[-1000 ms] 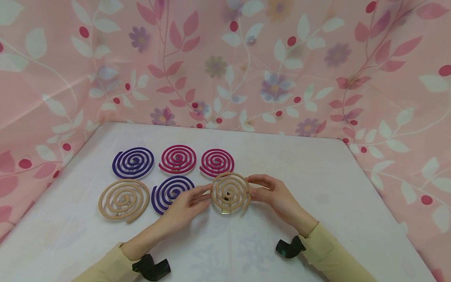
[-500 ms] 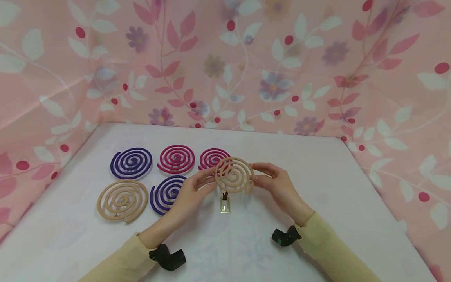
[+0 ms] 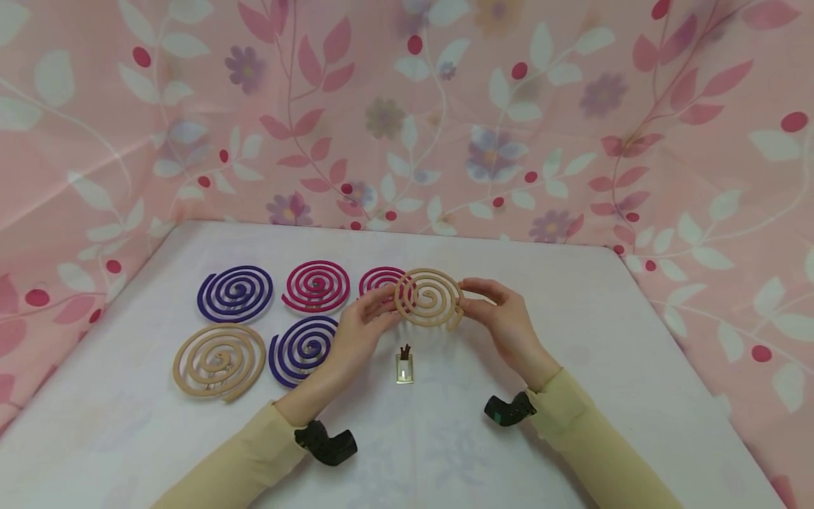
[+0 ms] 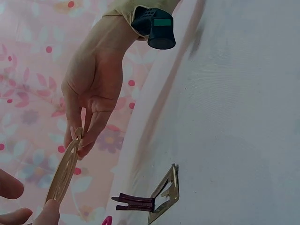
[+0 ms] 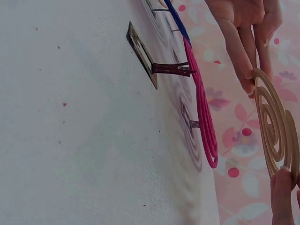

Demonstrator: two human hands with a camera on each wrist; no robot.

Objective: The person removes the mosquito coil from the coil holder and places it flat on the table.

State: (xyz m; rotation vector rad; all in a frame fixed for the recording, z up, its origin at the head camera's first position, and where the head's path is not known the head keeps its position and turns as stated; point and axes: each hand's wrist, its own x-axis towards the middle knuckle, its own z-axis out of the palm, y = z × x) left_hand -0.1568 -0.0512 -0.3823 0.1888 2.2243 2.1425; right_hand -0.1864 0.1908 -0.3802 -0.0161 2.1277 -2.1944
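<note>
A tan mosquito coil is held up above the table between both hands. My left hand pinches its left rim with thumb and fingertips, and my right hand pinches the opposite rim. Seen almost edge-on in the left wrist view, the coil is apart from everything but the fingers. Below it a small metal coil stand rests on the table, its dark forked prong upright with nothing on it. That stand also shows in the right wrist view.
A blue coil, a magenta coil and a partly hidden magenta coil form the back row on stands. In front sit another tan coil and a blue coil, partly behind my left forearm. A floral curtain surrounds the white table.
Both hands have lifted the tan coil off its stand and moved it up and away, slightly right. The stand has come into full view and stays in place.
</note>
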